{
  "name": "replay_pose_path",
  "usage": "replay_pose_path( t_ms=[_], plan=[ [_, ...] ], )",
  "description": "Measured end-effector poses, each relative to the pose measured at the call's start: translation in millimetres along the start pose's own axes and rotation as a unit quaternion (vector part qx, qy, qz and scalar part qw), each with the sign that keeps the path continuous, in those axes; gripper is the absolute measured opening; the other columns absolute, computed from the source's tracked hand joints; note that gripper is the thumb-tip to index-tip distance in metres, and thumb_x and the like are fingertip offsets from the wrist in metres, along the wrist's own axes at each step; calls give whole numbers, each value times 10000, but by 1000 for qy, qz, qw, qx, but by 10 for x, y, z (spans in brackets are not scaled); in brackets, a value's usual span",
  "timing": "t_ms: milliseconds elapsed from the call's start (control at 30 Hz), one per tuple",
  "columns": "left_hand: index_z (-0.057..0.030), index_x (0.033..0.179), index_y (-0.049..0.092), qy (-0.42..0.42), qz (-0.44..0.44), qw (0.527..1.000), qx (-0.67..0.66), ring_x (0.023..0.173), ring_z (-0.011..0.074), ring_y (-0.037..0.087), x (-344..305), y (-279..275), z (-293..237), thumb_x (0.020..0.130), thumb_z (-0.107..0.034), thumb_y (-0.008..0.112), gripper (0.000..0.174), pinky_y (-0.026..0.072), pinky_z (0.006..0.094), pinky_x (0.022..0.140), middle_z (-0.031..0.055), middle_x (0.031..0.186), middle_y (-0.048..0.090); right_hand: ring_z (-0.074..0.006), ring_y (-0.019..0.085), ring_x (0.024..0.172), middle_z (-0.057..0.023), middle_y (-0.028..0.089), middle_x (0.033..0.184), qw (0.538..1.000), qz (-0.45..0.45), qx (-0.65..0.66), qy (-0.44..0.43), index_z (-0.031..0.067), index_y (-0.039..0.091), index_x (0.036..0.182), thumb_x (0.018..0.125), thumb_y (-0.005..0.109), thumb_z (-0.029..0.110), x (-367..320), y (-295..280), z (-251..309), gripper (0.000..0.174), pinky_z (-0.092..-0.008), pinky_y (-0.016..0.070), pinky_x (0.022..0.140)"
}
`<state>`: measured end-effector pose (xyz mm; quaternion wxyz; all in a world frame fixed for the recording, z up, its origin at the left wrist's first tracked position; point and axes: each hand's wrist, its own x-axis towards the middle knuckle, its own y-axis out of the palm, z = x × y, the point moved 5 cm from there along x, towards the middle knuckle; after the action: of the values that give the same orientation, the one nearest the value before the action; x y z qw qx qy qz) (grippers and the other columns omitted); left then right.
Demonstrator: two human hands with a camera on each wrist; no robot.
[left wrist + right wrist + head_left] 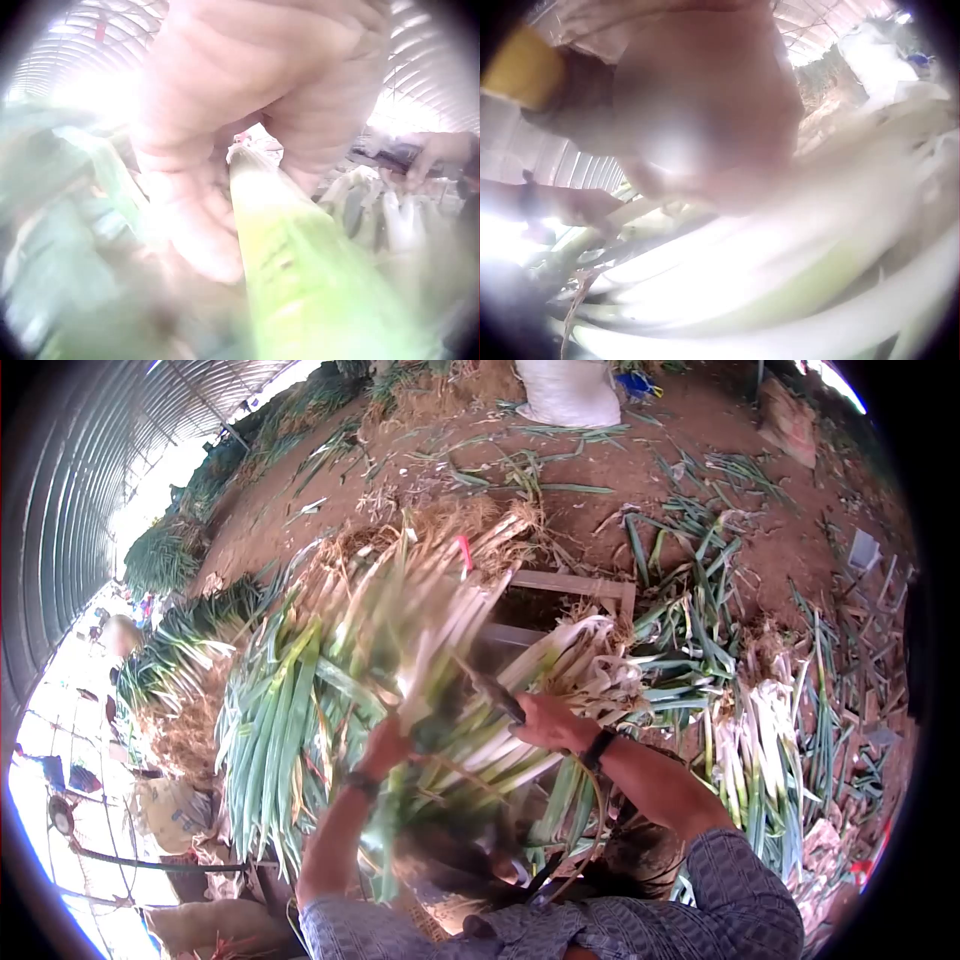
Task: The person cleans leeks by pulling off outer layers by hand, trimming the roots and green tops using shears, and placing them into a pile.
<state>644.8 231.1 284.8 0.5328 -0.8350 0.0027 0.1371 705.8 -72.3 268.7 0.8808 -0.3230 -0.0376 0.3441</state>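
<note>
Long green onions (440, 600) with white stems and roots lie piled in front of the person. The left hand (388, 746) is over the pile; in the left wrist view its fingers (202, 232) curl round a pale green stalk (289, 270). Beside it, the right hand (552, 722) grips a dark-handled tool (500, 698) above white stems. The right wrist view shows this hand (712, 105) blurred, with the dark handle (589, 97) and its yellow end (526, 69), over white stems (727, 277). Blur hides the tool's far end.
More onions lie at right (765, 750) and far left (185, 670). A wooden frame (575, 582) stands behind the pile. Loose leaves litter the brown ground (680, 450), where a white sack (568, 395) stands at the back. Another sack (175, 815) is at left.
</note>
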Motion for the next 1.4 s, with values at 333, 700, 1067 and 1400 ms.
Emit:
replay_pose_path(
  t_ms=[333,700,1067,1400],
  plan=[
    [3,1001,483,42,-14,999,28,800,460,605,-196,176,-48,739,-180,710,392,474,521,688,250,843,630,-298,625,706,-139,618,778,999,0,2,-32,-11,566,1069,762,696,209,245,127,-64,399,-436,510,667],
    [49,1119,584,-6,30,943,-331,742,197,683,394,438,452,996,-280,532,355,566,334,633,135,939,687,-325,640,740,-204,636,821,993,115,12,12,-11,588,1065,763,712,246,30,109,101,416,-439,496,688],
    [3,979,614,-16,-112,935,-338,493,181,594,177,156,235,986,-399,504,417,481,302,360,95,695,608,-389,648,752,-228,643,811,995,89,19,-38,-13,571,1016,765,689,225,-56,175,129,365,-472,500,668],
    [94,950,596,-120,-61,939,-317,485,199,619,71,437,235,957,-229,613,324,487,315,374,144,674,656,-391,643,724,-222,636,774,998,56,-24,-30,-13,567,1010,771,701,237,-4,228,-5,371,-481,493,663]
  ],
)
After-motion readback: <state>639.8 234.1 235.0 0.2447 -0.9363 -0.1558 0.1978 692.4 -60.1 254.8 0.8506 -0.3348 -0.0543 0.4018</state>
